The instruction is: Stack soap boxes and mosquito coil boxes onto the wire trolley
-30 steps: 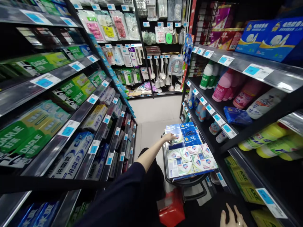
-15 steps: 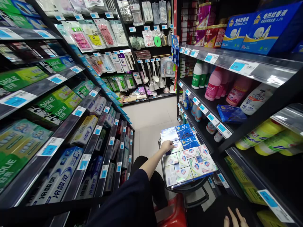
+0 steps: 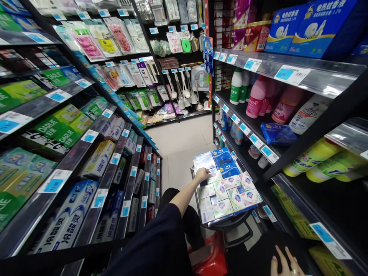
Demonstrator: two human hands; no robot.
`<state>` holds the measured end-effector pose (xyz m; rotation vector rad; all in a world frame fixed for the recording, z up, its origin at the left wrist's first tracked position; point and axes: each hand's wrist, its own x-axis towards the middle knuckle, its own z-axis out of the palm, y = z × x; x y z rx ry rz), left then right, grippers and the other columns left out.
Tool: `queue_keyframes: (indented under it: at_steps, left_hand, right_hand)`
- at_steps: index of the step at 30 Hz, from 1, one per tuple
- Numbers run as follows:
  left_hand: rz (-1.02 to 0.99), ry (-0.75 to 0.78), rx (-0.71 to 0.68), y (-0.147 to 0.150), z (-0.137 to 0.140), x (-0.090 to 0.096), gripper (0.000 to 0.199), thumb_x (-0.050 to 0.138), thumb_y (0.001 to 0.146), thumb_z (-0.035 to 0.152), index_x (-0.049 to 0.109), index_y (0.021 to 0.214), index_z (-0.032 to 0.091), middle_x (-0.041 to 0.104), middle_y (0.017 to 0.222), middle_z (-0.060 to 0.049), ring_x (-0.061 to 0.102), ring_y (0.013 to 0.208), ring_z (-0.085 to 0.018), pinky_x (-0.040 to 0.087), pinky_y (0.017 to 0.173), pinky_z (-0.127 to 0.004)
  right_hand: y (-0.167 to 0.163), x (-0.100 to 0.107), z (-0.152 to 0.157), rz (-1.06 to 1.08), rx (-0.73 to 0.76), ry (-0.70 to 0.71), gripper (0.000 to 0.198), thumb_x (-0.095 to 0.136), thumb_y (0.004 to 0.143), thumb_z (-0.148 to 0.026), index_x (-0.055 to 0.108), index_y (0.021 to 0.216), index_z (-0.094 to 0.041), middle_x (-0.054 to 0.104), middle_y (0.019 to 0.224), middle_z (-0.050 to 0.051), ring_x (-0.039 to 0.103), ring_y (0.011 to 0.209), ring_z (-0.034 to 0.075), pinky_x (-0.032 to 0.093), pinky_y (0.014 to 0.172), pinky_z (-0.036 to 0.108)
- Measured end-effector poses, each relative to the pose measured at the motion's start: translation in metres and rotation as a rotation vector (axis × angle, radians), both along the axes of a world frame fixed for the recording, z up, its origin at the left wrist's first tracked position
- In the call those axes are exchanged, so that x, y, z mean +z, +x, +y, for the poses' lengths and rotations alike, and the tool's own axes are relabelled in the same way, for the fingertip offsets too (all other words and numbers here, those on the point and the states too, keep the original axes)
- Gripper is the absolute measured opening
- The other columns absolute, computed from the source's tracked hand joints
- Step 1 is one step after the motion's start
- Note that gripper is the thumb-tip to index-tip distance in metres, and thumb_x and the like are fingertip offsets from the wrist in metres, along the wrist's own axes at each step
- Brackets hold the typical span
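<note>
Smooth, card-like boxes (image 3: 222, 207) are gleaming up to the near edge of the cart (image 3: 231, 224), a red object (image 3: 215, 255) below is showing glossy plastic, and a sleeve (image 3: 153, 243) is showing matt cloth.

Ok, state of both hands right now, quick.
Left hand: fingers at a white box; whether they grip it cannot be told.
Right hand: open, fingers spread, over the dark trouser leg.
</note>
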<state>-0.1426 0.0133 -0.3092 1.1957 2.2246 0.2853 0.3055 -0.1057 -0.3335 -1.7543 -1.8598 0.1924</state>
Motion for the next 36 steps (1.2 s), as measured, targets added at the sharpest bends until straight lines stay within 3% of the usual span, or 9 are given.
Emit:
queue_keyframes:
  at_steps: [4, 10, 15, 23, 27, 30, 33, 36]
  left_hand:
    - [0.001, -0.003, 0.010, -0.001, 0.000, 0.002, 0.026, 0.072, 0.072, 0.032, 0.075, 0.095, 0.021, 0.074, 0.096, -0.004, 0.065, 0.092, -0.019, 0.045, 0.077, -0.023]
    - [-0.012, -0.022, 0.023, -0.001, 0.001, 0.002, 0.025, 0.073, 0.072, 0.031, 0.074, 0.095, 0.020, 0.074, 0.098, -0.006, 0.065, 0.093, -0.018, 0.046, 0.081, -0.025]
    - [-0.028, -0.046, 0.017, -0.003, 0.004, 0.002, 0.030, 0.069, 0.078, 0.036, 0.070, 0.099, 0.015, 0.072, 0.100, -0.006, 0.065, 0.095, -0.019, 0.047, 0.089, -0.036]
    - [-0.031, -0.068, 0.004, -0.002, 0.004, 0.008, 0.027, 0.068, 0.081, 0.037, 0.068, 0.097, 0.014, 0.071, 0.105, -0.007, 0.064, 0.100, -0.019, 0.047, 0.093, -0.037]
    - [-0.018, -0.085, 0.027, -0.001, 0.003, 0.015, 0.028, 0.068, 0.081, 0.035, 0.068, 0.099, 0.014, 0.070, 0.106, -0.007, 0.064, 0.101, -0.019, 0.047, 0.092, -0.036]
    - [0.007, -0.096, 0.031, 0.005, 0.003, 0.031, 0.022, 0.069, 0.078, 0.030, 0.069, 0.095, 0.016, 0.071, 0.107, -0.005, 0.064, 0.100, -0.017, 0.047, 0.089, -0.028]
    - [0.046, -0.097, 0.008, 0.016, 0.004, 0.054, 0.013, 0.068, 0.076, 0.026, 0.071, 0.085, 0.018, 0.073, 0.101, -0.004, 0.064, 0.100, -0.019, 0.045, 0.081, -0.022]
    - [0.084, -0.088, -0.033, 0.017, 0.007, 0.068, 0.020, 0.064, 0.077, 0.029, 0.070, 0.092, 0.017, 0.073, 0.104, -0.008, 0.065, 0.099, -0.024, 0.046, 0.075, -0.024]
  right_hand:
    - [0.000, -0.001, 0.000, -0.022, 0.006, 0.019, 0.048, 0.041, 0.086, -0.048, 0.057, 0.128, -0.032, 0.061, 0.122, 0.014, 0.055, 0.109, 0.042, 0.045, 0.079, 0.057]
    - [-0.004, 0.005, -0.001, -0.019, -0.028, 0.029, 0.047, 0.040, 0.087, -0.048, 0.052, 0.131, -0.039, 0.061, 0.121, 0.010, 0.054, 0.110, 0.040, 0.043, 0.083, 0.059]
    - [0.000, -0.001, -0.001, -0.023, -0.005, 0.004, 0.047, 0.041, 0.087, -0.045, 0.053, 0.132, -0.035, 0.059, 0.123, 0.012, 0.053, 0.113, 0.040, 0.044, 0.084, 0.057]
    - [0.007, -0.008, -0.003, -0.065, 0.002, -0.033, 0.046, 0.044, 0.086, -0.045, 0.053, 0.130, -0.038, 0.056, 0.129, 0.010, 0.050, 0.116, 0.042, 0.039, 0.088, 0.063]
    - [0.007, -0.020, 0.000, -0.063, 0.007, -0.012, 0.042, 0.043, 0.087, -0.046, 0.058, 0.124, -0.036, 0.057, 0.129, 0.008, 0.050, 0.115, 0.040, 0.039, 0.089, 0.061]
    - [-0.001, -0.022, 0.000, -0.101, -0.017, 0.039, 0.038, 0.041, 0.088, -0.046, 0.066, 0.111, -0.029, 0.058, 0.127, 0.011, 0.052, 0.111, 0.040, 0.041, 0.085, 0.059]
    - [-0.009, 0.002, 0.009, -0.131, 0.024, 0.131, 0.036, 0.041, 0.090, -0.042, 0.068, 0.103, -0.022, 0.062, 0.118, 0.014, 0.057, 0.100, 0.036, 0.045, 0.077, 0.053]
    - [0.006, 0.060, 0.051, -0.092, 0.087, 0.292, 0.029, 0.046, 0.091, -0.032, 0.064, 0.110, -0.020, 0.064, 0.111, 0.013, 0.057, 0.099, 0.027, 0.045, 0.084, 0.046]
